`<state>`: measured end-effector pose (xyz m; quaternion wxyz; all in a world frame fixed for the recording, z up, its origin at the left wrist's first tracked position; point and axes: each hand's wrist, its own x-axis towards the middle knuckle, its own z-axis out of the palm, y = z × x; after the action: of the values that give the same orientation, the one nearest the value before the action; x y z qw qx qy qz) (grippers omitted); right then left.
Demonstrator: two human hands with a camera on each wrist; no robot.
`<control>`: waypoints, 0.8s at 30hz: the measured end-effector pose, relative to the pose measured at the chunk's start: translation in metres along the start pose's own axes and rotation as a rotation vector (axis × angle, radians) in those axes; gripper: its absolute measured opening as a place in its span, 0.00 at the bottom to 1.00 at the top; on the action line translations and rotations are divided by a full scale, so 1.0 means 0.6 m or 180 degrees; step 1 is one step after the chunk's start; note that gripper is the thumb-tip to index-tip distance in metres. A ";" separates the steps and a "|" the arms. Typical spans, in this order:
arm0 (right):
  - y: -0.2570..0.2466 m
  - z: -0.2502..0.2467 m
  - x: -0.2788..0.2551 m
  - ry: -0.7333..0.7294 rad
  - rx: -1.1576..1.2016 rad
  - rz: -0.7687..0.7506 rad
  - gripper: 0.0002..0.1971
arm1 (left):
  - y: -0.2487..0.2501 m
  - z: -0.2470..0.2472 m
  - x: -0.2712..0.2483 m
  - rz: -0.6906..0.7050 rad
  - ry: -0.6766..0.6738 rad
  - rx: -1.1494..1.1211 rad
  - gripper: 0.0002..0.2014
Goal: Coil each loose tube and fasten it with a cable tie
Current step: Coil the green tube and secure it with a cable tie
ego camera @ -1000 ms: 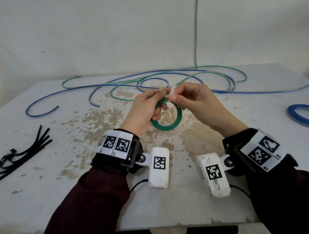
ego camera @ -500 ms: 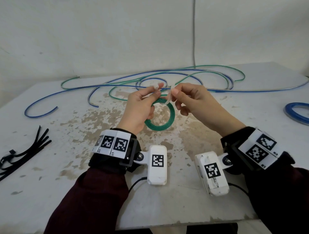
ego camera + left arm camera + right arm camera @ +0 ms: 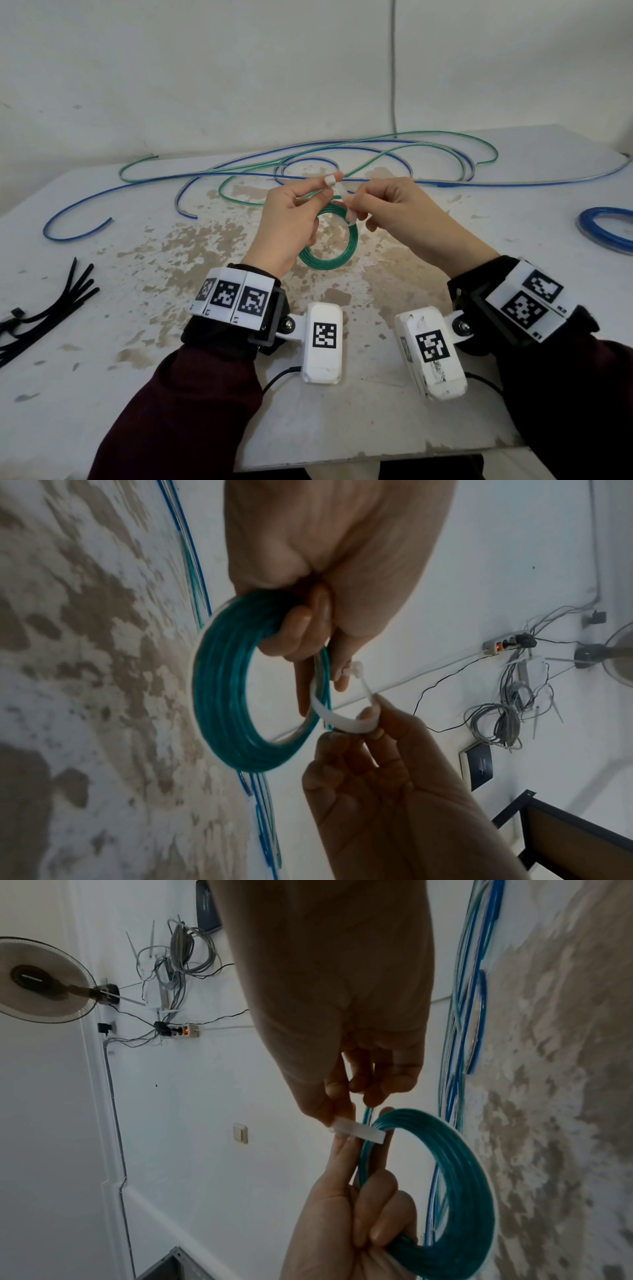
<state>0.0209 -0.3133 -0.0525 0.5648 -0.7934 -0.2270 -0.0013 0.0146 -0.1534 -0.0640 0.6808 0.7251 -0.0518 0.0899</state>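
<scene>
A green tube coil [image 3: 329, 262] hangs above the table from my left hand [image 3: 322, 192], whose lower fingers curl through it. That hand's thumb and forefinger pinch the head of a white cable tie [image 3: 337, 187]. My right hand [image 3: 359, 205] pinches the tie's strap just to the right. In the left wrist view the white cable tie [image 3: 346, 723] loops around one side of the green coil [image 3: 219, 691], its tail bent back toward the head. The right wrist view shows the strap [image 3: 359, 1133] lying across the coil [image 3: 462, 1191].
Long loose blue and green tubes [image 3: 308, 164] sprawl across the back of the worn white table [image 3: 102, 394]. A blue coil [image 3: 603, 229] lies at the right edge. Several black cable ties [image 3: 51, 308] lie at the left edge.
My hands have drawn slightly apart at the top of the coil, and the white tie now shows between the fingertips. The coil still hangs from my left hand.
</scene>
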 end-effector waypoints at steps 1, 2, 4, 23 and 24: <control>0.001 0.000 0.001 0.0014 -0.0018 0.0005 0.17 | 0.001 0.001 -0.001 0.0012 0.0001 0.0037 0.12; 0.001 0.001 0.001 0.0023 -0.0035 0.0012 0.18 | 0.002 0.002 -0.002 0.0015 -0.0006 0.0078 0.12; 0.000 0.003 0.000 0.0034 -0.0074 0.0015 0.18 | 0.003 0.003 -0.004 0.0025 -0.0015 0.0148 0.12; -0.005 0.003 0.006 0.0566 0.0415 0.0168 0.06 | 0.037 0.008 -0.025 0.0337 -0.0236 0.0760 0.10; -0.006 0.000 0.006 0.0547 0.0408 0.0182 0.07 | 0.039 0.008 -0.026 0.0306 -0.0304 0.0799 0.11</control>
<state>0.0228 -0.3111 -0.0485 0.6316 -0.7587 -0.1547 -0.0388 -0.0052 -0.1607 -0.0448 0.5765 0.8046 -0.1071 0.0936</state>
